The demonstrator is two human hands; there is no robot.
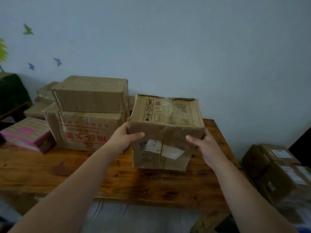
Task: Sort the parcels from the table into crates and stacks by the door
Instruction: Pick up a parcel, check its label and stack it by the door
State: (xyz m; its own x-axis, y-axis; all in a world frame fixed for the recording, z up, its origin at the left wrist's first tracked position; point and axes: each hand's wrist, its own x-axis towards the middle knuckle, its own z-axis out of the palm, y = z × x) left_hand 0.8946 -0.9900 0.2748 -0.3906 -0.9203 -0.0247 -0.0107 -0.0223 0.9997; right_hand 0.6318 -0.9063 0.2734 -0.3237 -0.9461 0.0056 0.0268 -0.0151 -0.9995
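A worn brown cardboard parcel (165, 118) with shipping labels on its near face stands on the wooden table (101, 179), toward its right side. My left hand (125, 137) grips its left near edge, thumb across the front. My right hand (204, 145) holds its right near corner. To the left stands a bigger carton with red print (84, 130), and a plain flat box (90, 95) lies on top of it. A pink-edged flat parcel (28, 133) rests at the table's left end.
More flattened cartons (44, 96) lie behind the stack against the blue wall. Labelled parcels (279, 167) are stacked on the floor to the right of the table. A dark object (11, 93) stands at the far left.
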